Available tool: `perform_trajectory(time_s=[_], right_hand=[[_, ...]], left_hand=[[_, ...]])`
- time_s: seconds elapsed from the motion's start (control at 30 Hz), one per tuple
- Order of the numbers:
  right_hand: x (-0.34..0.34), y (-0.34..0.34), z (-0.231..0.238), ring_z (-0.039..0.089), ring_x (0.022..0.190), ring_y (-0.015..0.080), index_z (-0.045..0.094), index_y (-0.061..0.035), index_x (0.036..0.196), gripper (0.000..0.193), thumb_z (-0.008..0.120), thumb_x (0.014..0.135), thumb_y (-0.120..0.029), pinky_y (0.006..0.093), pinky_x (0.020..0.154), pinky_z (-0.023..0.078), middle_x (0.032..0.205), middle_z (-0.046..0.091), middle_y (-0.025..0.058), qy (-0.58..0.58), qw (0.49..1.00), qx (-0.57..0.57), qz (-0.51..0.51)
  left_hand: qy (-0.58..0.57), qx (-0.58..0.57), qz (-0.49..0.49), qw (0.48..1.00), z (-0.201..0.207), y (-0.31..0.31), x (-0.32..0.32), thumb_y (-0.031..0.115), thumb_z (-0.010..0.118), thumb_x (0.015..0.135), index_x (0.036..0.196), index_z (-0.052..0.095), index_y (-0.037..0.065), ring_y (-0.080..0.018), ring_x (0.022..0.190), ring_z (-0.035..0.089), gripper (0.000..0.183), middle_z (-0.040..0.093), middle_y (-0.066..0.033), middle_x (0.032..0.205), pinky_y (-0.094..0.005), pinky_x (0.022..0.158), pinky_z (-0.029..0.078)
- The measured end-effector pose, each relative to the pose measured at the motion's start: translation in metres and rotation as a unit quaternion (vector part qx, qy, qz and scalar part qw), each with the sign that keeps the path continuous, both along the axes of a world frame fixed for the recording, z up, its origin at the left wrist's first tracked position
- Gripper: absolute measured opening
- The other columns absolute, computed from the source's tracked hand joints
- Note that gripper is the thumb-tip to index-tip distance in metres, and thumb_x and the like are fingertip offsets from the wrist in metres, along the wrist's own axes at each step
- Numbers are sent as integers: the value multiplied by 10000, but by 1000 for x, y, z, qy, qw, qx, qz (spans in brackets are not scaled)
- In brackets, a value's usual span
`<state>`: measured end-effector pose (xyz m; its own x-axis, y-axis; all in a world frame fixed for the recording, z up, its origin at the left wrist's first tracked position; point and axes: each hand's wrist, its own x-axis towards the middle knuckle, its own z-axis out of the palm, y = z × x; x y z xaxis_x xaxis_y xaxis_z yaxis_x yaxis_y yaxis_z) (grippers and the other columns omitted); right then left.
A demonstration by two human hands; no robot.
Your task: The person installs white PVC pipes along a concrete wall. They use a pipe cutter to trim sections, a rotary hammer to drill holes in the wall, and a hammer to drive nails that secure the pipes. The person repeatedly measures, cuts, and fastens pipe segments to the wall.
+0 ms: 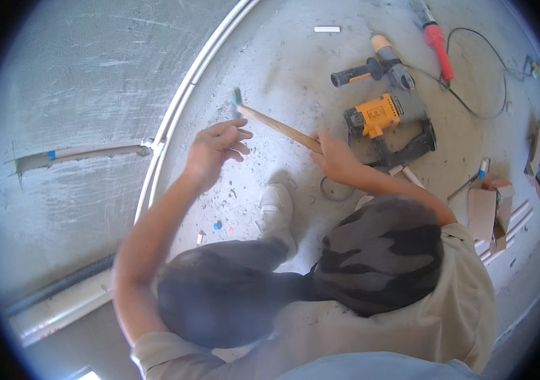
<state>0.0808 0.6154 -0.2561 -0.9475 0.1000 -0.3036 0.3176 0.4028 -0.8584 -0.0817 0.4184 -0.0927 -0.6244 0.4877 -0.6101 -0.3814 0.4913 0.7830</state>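
Note:
My right hand (335,156) is closed around the lower end of a hammer's (279,126) wooden handle. The handle slants up to the left, and its small greenish-dark head, a little blurred, is just above my left hand. My left hand (215,149) is raised near the white pipes by the wall. Its fingers are bent around a small tan piece (243,134), whose kind I cannot make out. Below my hands, one light shoe (276,204) stands on the dusty floor, between my bent knees.
White pipes (184,95) run along the wall's foot; another pipe (96,151) lies in a wall groove. On the right are an orange-black rotary hammer (381,114), a red-handled tool (436,47) with a cable, an opened cardboard box (487,212) and pipe lengths (517,221). Debris dots the floor.

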Motion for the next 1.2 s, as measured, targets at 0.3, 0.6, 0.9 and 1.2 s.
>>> perform_trajectory(time_s=[0.3,0.6,0.9,1.2], right_hand=[[-50,-33,12,637,929,142,684,15,1225,393,721,970,-282,313,833,499,1046,725,74,97,903,-414,-60],[-89,-76,-21,621,747,107,683,27,1064,282,714,960,-233,275,697,503,832,710,60,9,955,-283,-84],[-111,-112,-51,694,884,339,618,-2,1146,256,634,994,-208,446,789,527,973,705,208,17,999,-16,-38],[-105,-122,-55,667,904,374,550,10,1161,257,595,998,-183,467,805,508,1011,663,248,12,984,-69,-161]], left_hand=[[62,84,-55,993,-91,0,15,-144,554,774,1367,455,-6,-222,905,676,617,575,-161,1318,-337,772,547],[31,-7,50,998,-150,-42,-24,-145,662,790,1048,547,-58,-282,752,737,296,661,-178,905,-346,659,618],[-93,56,92,990,-193,-74,-46,-118,642,873,978,605,-34,-268,708,728,140,659,-115,854,-319,596,573],[-59,71,35,995,-194,-59,-45,-83,632,915,972,603,-19,-214,688,675,91,652,-98,888,-309,631,537]])
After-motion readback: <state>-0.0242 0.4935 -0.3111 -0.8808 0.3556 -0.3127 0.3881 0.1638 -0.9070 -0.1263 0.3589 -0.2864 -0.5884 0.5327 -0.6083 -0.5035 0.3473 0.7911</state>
